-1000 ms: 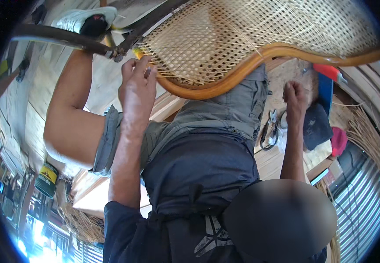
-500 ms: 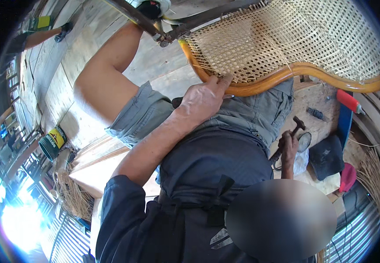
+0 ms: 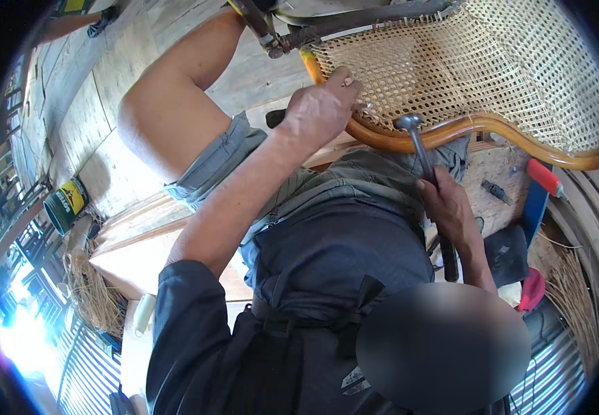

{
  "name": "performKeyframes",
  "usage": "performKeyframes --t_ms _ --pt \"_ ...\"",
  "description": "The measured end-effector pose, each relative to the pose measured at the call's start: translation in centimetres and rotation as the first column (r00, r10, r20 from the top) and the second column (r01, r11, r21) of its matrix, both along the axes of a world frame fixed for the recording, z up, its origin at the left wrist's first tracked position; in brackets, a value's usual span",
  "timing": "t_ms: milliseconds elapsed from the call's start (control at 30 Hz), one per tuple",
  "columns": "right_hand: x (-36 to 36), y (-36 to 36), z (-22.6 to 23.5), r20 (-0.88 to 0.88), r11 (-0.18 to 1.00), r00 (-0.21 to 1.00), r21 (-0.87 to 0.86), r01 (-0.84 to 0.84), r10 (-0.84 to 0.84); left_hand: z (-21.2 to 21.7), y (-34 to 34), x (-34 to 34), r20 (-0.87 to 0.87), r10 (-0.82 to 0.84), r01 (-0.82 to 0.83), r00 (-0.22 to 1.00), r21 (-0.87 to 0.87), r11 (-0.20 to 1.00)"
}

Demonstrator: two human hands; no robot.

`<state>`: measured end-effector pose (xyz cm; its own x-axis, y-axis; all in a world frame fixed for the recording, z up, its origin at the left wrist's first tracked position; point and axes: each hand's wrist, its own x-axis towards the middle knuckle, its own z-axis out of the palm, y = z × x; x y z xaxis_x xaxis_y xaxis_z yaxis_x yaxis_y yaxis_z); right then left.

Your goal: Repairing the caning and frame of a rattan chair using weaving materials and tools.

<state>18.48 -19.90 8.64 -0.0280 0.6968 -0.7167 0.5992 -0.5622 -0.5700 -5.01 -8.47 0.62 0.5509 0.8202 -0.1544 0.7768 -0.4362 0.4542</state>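
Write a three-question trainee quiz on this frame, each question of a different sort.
1. True or false: the right hand grips a hammer.
2. Which does the left hand touch? A) the green can B) the woven cane panel's edge C) the red-handled tool
3. Fill in: the hammer head lies close to the curved ____ frame.

Key: 1 true; 2 B; 3 wooden.
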Motion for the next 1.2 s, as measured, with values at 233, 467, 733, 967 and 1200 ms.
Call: performKeyframes --t_ms 233,467,733,967,1200 --pt "-2.4 2.4 1.4 0.224 0.969 0.956 0.114 -0.218 0.189 -1.2 0.8 0.0 0.063 0.082 -0.076 0.995 -0.100 0.992" --pt "-2.2 2.4 0.5 0.203 0.964 0.950 0.069 -0.256 0.238 -3.2 0.9 0.0 0.138 0.140 -0.093 0.981 -0.303 0.949" --pt "-1.4 2.4 -0.4 0.182 0.967 0.953 0.030 -0.253 0.243 -2.4 1.7 0.5 0.170 0.240 -0.111 0.956 -0.548 0.829" --pt "-1.3 2.7 -0.5 0.139 0.980 0.970 -0.042 -0.194 0.198 -1.9 2.0 0.8 0.069 0.235 -0.130 0.970 -0.668 0.733" --pt "-2.5 4.2 0.7 0.129 0.973 0.968 0.058 -0.222 0.214 -2.1 1.7 1.0 -0.053 0.246 -0.217 0.968 -0.671 0.709"
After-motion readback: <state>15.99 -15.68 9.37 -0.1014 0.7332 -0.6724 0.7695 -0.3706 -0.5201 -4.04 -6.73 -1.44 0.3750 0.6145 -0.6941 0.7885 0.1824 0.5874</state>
